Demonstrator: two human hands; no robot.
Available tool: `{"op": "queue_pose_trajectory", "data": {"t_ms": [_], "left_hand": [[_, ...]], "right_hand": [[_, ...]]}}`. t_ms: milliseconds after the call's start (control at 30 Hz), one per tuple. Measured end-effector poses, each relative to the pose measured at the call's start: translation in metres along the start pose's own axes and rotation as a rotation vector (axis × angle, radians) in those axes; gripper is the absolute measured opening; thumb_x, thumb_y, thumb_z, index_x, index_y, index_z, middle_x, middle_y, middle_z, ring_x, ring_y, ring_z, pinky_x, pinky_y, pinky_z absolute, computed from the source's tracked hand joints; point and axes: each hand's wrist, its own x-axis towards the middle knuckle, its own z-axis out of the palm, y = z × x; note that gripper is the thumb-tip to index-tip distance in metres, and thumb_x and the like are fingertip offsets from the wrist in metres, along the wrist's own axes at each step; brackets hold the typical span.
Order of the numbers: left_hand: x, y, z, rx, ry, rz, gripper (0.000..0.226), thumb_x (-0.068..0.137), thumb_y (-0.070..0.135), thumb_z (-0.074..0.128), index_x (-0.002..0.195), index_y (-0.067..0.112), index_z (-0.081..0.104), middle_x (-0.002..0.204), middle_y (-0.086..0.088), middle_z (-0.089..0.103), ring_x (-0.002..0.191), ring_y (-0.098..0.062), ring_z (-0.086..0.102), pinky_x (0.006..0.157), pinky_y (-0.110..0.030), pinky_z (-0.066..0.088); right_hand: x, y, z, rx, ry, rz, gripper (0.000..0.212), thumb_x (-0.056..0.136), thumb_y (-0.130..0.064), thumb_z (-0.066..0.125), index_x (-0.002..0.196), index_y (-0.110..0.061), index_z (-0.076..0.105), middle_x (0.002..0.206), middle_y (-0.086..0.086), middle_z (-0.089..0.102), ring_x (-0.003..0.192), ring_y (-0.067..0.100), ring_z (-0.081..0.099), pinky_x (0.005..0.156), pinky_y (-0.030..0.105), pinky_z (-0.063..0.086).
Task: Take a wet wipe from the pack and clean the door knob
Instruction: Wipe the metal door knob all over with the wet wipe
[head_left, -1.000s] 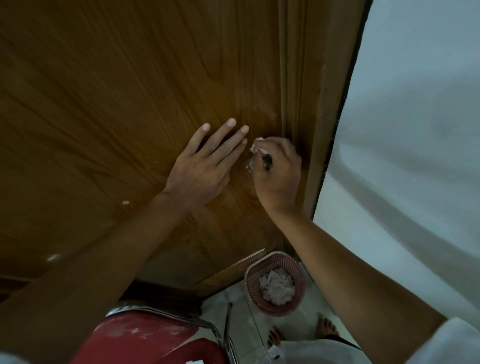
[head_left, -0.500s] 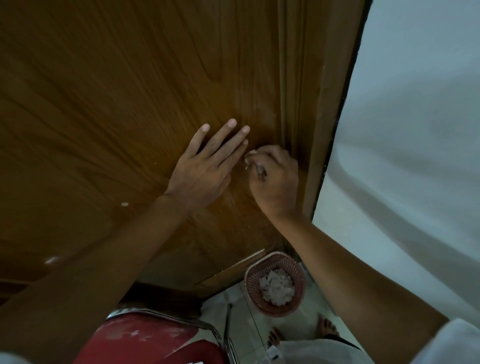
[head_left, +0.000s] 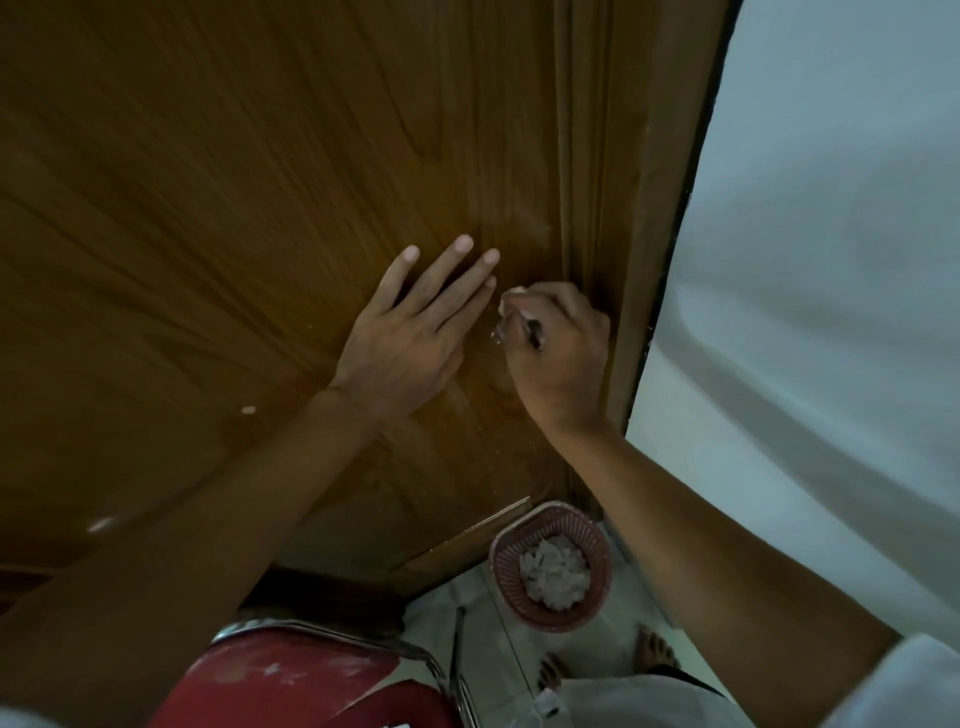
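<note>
Door (head_left: 260, 234): brown wood, fills most of view. Left hand (head_left: 410, 338): open, palm flat on the panel, fingers spread, bracing. Right hand (head_left: 558, 348): fist closed around the wipe (head_left: 511, 301), just beside the door's edge; the knob is hidden under this hand. Basket (head_left: 501, 564) on the floor below holds crumpled white wipes. Judgement: wipe is soft, limp, damp, light; best bunched in the fingers and wrapped round the hard, likely slick knob.
</note>
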Motion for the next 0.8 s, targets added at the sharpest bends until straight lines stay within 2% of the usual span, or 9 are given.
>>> {"op": "queue_pose_trajectory", "data": {"t_ms": [67, 200, 300, 467, 533, 600, 667, 733, 800], "left_hand": [[0.000, 0.000, 0.000, 0.001, -0.003, 0.002, 0.051, 0.104, 0.024, 0.046, 0.153, 0.010, 0.040, 0.165, -0.007, 0.026, 0.153, -0.028, 0.021, 0.124, -0.048, 0.002], [0.000, 0.000, 0.000, 0.006, 0.001, 0.005, 0.050, 0.105, 0.025, 0.046, 0.152, 0.009, 0.042, 0.164, -0.008, 0.028, 0.152, -0.028, 0.023, 0.124, -0.049, 0.003], [0.000, 0.000, -0.001, 0.004, -0.002, 0.004, 0.051, 0.104, 0.024, 0.047, 0.152, 0.009, 0.042, 0.165, -0.008, 0.027, 0.152, -0.029, 0.023, 0.123, -0.050, 0.005], [0.000, 0.000, -0.001, 0.000, -0.023, 0.010, 0.052, 0.104, 0.023, 0.047, 0.154, 0.009, 0.039, 0.166, -0.008, 0.024, 0.154, -0.029, 0.019, 0.124, -0.050, 0.003], [0.003, 0.000, -0.001, -0.009, -0.024, 0.020, 0.052, 0.104, 0.022, 0.047, 0.153, 0.008, 0.040, 0.165, -0.009, 0.025, 0.153, -0.029, 0.020, 0.124, -0.050, 0.003], [0.009, 0.000, -0.002, -0.009, -0.010, 0.021, 0.050, 0.104, 0.023, 0.046, 0.152, 0.008, 0.042, 0.164, -0.009, 0.028, 0.153, -0.030, 0.022, 0.124, -0.050, 0.004], [0.016, 0.001, -0.002, -0.012, -0.005, 0.020, 0.049, 0.104, 0.023, 0.046, 0.151, 0.007, 0.042, 0.164, -0.010, 0.028, 0.152, -0.030, 0.022, 0.123, -0.049, 0.004], [0.021, 0.001, -0.002, -0.012, -0.001, 0.026, 0.049, 0.105, 0.024, 0.045, 0.151, 0.007, 0.042, 0.164, -0.010, 0.028, 0.153, -0.030, 0.022, 0.124, -0.049, 0.005], [0.024, 0.002, -0.001, -0.009, 0.003, 0.032, 0.049, 0.105, 0.024, 0.043, 0.151, 0.007, 0.042, 0.164, -0.010, 0.028, 0.152, -0.030, 0.023, 0.123, -0.050, 0.007]], "right_hand": [[0.002, -0.001, 0.000, -0.007, 0.016, 0.004, 0.011, 0.093, -0.022, 0.068, 0.100, -0.021, 0.076, 0.102, -0.003, 0.070, 0.096, 0.015, 0.064, 0.084, 0.038, 0.048], [-0.008, 0.005, 0.002, -0.191, -0.157, -0.250, 0.011, 0.089, -0.021, 0.069, 0.096, -0.024, 0.077, 0.102, -0.005, 0.070, 0.102, 0.020, 0.063, 0.087, 0.041, 0.043], [-0.008, 0.006, 0.003, -0.157, -0.121, -0.238, 0.010, 0.089, -0.020, 0.070, 0.095, -0.024, 0.077, 0.101, -0.005, 0.070, 0.101, 0.018, 0.063, 0.086, 0.039, 0.043], [0.001, -0.006, 0.004, 0.203, 0.151, 0.369, 0.021, 0.096, -0.030, 0.059, 0.107, -0.020, 0.074, 0.109, -0.005, 0.067, 0.098, 0.011, 0.064, 0.082, 0.042, 0.058], [0.000, -0.009, 0.003, 0.176, 0.125, 0.344, 0.024, 0.096, -0.033, 0.057, 0.107, -0.021, 0.074, 0.108, -0.005, 0.067, 0.097, 0.012, 0.064, 0.080, 0.045, 0.059], [-0.006, -0.012, 0.002, 0.163, 0.051, 0.206, 0.018, 0.096, -0.028, 0.062, 0.106, -0.020, 0.075, 0.105, -0.005, 0.067, 0.094, 0.010, 0.065, 0.079, 0.043, 0.058], [-0.005, -0.016, 0.002, 0.213, 0.060, 0.265, 0.013, 0.095, -0.023, 0.067, 0.104, -0.019, 0.075, 0.103, -0.007, 0.068, 0.091, 0.004, 0.064, 0.077, 0.031, 0.059], [0.004, -0.024, 0.001, 0.355, 0.146, 0.591, 0.013, 0.094, -0.021, 0.068, 0.104, -0.020, 0.076, 0.105, -0.009, 0.069, 0.089, -0.002, 0.062, 0.068, 0.012, 0.052], [0.014, -0.029, 0.003, 0.550, 0.222, 0.935, 0.014, 0.095, -0.022, 0.068, 0.107, -0.021, 0.075, 0.105, -0.008, 0.071, 0.089, -0.002, 0.062, 0.059, 0.004, 0.048]]}}
